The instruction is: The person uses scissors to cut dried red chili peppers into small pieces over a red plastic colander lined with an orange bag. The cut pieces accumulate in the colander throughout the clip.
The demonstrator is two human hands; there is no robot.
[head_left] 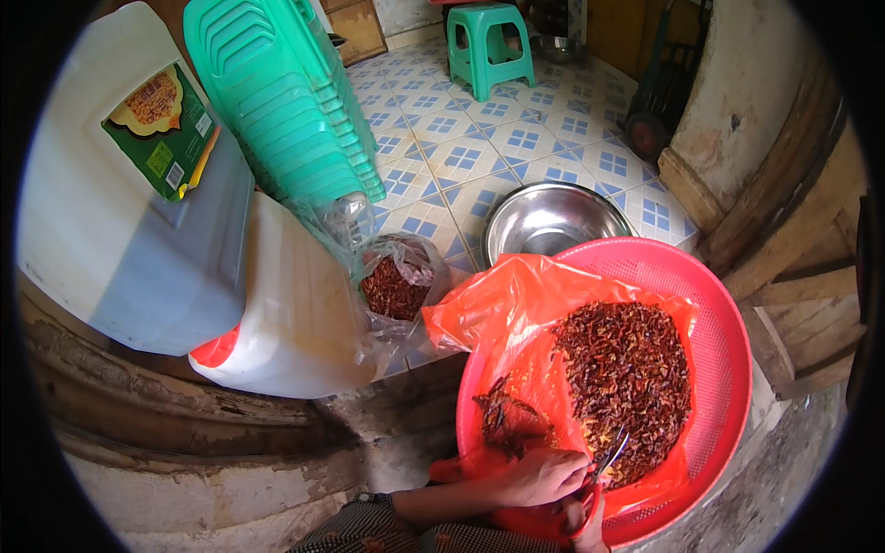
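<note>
My right hand (588, 529) grips a pair of scissors (612, 453) by the red handles, at the front of a pink perforated plastic basket (722, 373). Its blades point up and away over a heap of cut dried red chilies (626, 373). Beside the scissors, my left hand (546, 477) has its fingers curled close to the base of the blades; whatever lies between them is hidden. The heap rests on a red plastic bag (511, 304) spread inside the basket. Longer, whole-looking dried chilies (501, 411) lie on the bag to the left, with yellow seeds scattered between.
A stainless steel basin (556, 218) sits on the tiled floor (460, 159) behind the basket. To the left are a clear bag of dried chilies (394, 287), two large plastic jugs (173, 263) (297, 304) and stacked green stools (290, 104). One green stool (491, 48) stands farther back, left of a hand truck (650, 124).
</note>
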